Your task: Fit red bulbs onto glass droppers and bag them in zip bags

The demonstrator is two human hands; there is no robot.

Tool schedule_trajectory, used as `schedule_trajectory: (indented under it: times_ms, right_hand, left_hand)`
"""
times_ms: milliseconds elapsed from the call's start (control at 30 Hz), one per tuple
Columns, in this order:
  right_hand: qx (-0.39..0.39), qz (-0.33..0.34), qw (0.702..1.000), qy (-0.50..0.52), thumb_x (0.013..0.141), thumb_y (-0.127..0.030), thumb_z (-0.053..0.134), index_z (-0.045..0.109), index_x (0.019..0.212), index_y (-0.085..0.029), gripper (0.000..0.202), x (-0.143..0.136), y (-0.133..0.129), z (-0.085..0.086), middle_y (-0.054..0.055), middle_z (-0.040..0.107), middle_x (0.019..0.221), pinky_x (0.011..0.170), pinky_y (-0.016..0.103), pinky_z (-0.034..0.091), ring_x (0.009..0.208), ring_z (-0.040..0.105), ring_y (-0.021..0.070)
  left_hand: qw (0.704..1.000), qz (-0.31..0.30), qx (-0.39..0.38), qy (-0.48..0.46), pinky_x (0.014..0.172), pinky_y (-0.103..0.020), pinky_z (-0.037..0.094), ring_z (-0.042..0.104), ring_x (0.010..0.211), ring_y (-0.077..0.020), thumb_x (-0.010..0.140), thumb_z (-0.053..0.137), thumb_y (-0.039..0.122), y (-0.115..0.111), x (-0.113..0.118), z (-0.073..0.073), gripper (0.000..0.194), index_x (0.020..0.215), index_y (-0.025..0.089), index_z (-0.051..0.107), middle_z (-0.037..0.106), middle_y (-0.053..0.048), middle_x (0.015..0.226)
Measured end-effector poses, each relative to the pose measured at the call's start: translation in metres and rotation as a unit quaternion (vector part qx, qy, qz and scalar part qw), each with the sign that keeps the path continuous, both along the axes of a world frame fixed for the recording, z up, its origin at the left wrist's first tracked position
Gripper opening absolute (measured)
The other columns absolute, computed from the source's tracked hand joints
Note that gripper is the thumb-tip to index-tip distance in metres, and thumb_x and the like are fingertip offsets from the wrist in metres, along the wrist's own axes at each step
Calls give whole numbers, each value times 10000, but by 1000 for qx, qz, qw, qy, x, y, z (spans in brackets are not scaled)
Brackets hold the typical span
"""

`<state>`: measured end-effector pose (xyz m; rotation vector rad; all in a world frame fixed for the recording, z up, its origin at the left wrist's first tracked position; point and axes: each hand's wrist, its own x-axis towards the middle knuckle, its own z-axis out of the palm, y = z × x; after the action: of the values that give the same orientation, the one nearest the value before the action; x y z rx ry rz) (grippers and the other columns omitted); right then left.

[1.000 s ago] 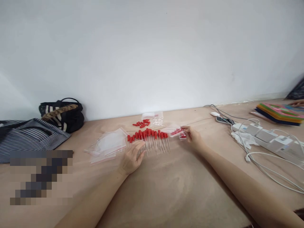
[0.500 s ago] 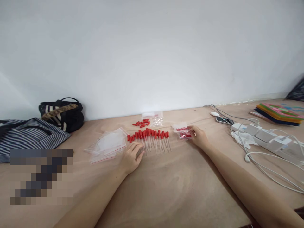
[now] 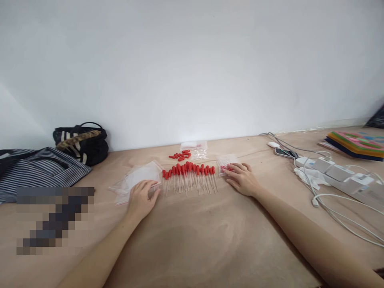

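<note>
My left hand [image 3: 143, 200] rests at the near right edge of a stack of clear zip bags [image 3: 139, 174], its fingers bent and the thumb apart from them. Flat on a filled zip bag [image 3: 227, 160] lies my right hand [image 3: 244, 179], fingers spread over the red bulbs inside. Between the hands, a row of droppers [image 3: 189, 172] with red bulbs and clear stems fans out on the table. Behind them sit loose red bulbs [image 3: 181, 155] and a clear bag with thin clear tubes [image 3: 199, 151].
On the left stand a striped bag [image 3: 45, 170] and a black bag [image 3: 90, 146]. To the right are a power strip with white plugs [image 3: 336, 170], white cables [image 3: 336, 196] and a stack of coloured sheets [image 3: 355, 146]. A white wall [image 3: 192, 72] closes off the back.
My left hand has moved left from the droppers to the clear bags. My right hand has gone from gripping the filled bag's edge to lying flat on it; the bag now lies turned.
</note>
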<state>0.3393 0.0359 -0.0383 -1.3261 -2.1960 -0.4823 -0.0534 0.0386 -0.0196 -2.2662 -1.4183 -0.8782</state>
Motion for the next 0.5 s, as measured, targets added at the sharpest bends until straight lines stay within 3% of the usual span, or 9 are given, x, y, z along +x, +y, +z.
schedule_trajectory:
  times_ms: [200,400,500]
  right_hand:
    - [-11,-52,998,31,835,-270,446,622,1036,-291,268,12,17,-11,60,619,1072,821,401,351,1038,494,230]
    - [1,-11,999,42,776,-386,529,611,1047,-270,306,16,9,-2,61,609,1073,900,444,284,1036,499,244]
    - [30,20,997,65,790,-365,525,641,956,-260,229,2,0,2,56,624,1007,880,422,297,971,526,219]
  left_hand:
    - [997,65,-39,-4,885,-403,412,535,1031,-267,816,378,414,22,-30,-7,357,942,160,595,630,-116,1022]
    - [977,137,-153,56,906,-345,402,517,1082,-239,800,378,366,46,-30,11,397,1057,147,586,581,-97,1154]
    - [964,159,-195,87,795,-364,446,591,946,-276,788,404,322,54,-29,18,328,949,168,645,658,-100,999]
